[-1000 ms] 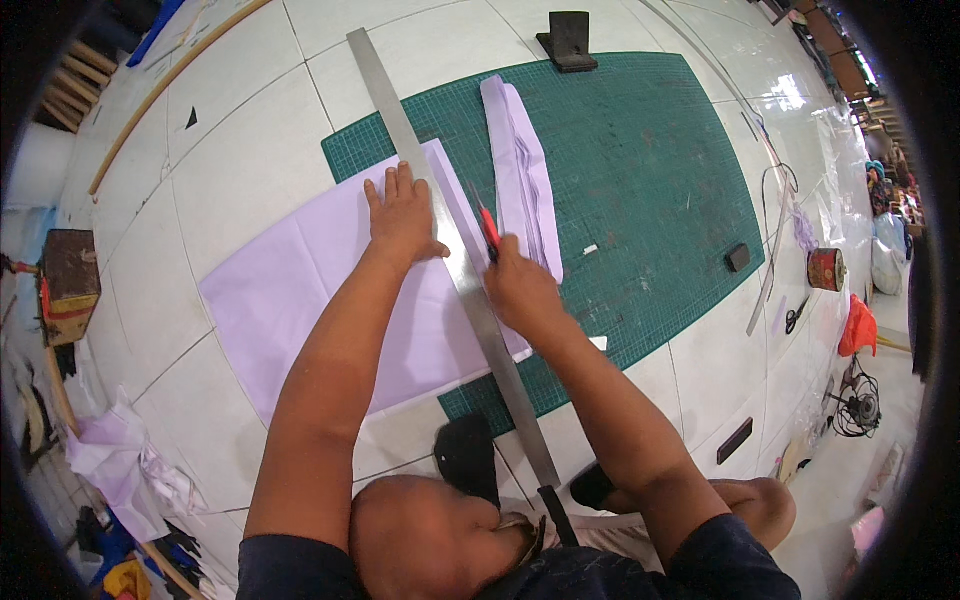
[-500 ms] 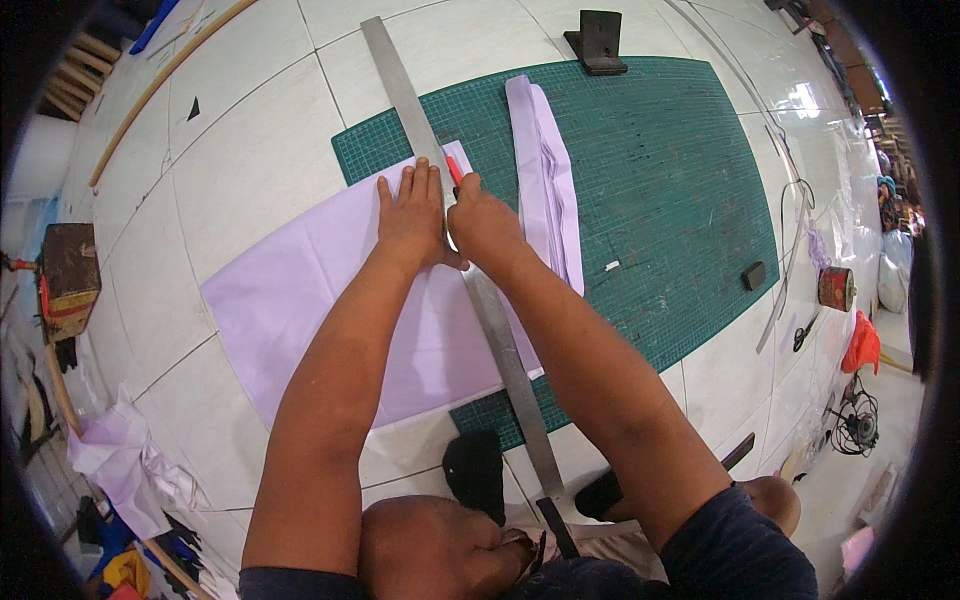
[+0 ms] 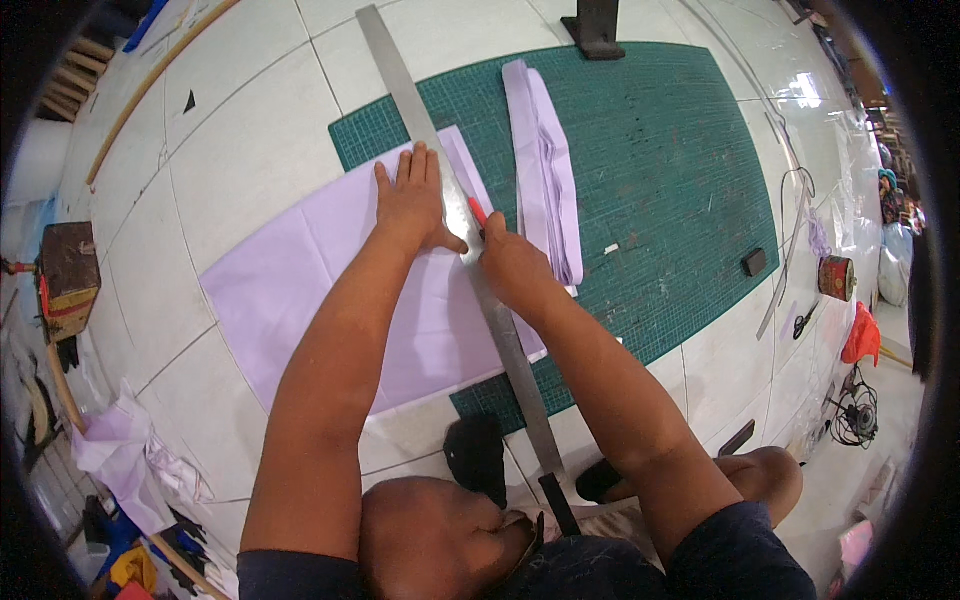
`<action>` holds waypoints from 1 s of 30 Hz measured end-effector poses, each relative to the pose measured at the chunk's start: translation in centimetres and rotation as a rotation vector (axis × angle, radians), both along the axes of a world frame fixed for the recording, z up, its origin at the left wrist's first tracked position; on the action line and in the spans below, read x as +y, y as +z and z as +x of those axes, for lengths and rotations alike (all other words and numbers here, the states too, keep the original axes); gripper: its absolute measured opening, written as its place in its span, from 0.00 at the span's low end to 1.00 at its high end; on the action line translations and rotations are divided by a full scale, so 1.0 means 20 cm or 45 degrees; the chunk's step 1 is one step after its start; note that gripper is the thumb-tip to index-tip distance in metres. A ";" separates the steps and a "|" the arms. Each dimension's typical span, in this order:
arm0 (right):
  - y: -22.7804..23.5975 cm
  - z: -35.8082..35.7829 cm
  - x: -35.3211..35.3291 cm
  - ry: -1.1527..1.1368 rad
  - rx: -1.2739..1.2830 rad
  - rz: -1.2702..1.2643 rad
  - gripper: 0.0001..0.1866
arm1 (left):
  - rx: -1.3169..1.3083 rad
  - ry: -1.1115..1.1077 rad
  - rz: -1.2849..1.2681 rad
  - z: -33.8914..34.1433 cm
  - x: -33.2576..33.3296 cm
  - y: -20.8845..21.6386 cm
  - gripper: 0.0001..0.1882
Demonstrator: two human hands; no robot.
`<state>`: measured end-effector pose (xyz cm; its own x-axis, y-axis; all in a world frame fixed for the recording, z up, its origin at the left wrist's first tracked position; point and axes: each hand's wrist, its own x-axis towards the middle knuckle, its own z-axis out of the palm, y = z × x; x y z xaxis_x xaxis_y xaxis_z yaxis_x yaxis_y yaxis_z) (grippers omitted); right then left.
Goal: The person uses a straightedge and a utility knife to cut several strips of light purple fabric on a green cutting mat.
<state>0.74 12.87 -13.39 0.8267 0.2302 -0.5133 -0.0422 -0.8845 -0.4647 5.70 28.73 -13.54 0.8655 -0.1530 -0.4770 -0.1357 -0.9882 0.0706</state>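
A folded lilac cloth (image 3: 290, 290) lies partly on the green cutting mat (image 3: 660, 180) and partly on the floor tiles. Across it runs a long metal ruler (image 3: 512, 350), slanting from the far left toward my body. My left hand (image 3: 410, 205) lies on the cloth and the ruler's left edge, fingers stretched forward, thumb over the ruler. Just right of the ruler, my right hand (image 3: 515, 268) grips a red cutter knife (image 3: 477, 209); its blade is hidden. A narrow strip of the cloth shows beyond the ruler. Further right lies a folded lilac bundle (image 3: 545, 170).
A black metal bracket (image 3: 598, 35) stands at the mat's far edge, and a small dark block (image 3: 753, 262) sits near its right edge. Past it are a round tin (image 3: 836, 278) and scissors (image 3: 804, 322). A wooden rod (image 3: 150, 95) lies far left.
My right hand has slid toward me along the ruler with the cutter knife. My left hand keeps its place on the ruler and cloth. The whole view has shifted slightly.
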 end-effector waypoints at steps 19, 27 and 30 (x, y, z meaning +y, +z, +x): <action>-0.01 0.26 0.27 -0.205 -0.147 0.061 0.28 | -0.178 -0.008 -0.007 -0.01 0.06 -0.17 0.65; -0.05 0.28 0.23 -0.123 -0.188 -0.004 0.29 | -0.031 0.040 -0.089 0.01 0.02 -0.02 0.66; 0.01 0.31 0.24 -0.050 -0.175 0.029 0.29 | -0.022 0.016 -0.012 0.00 0.04 -0.02 0.71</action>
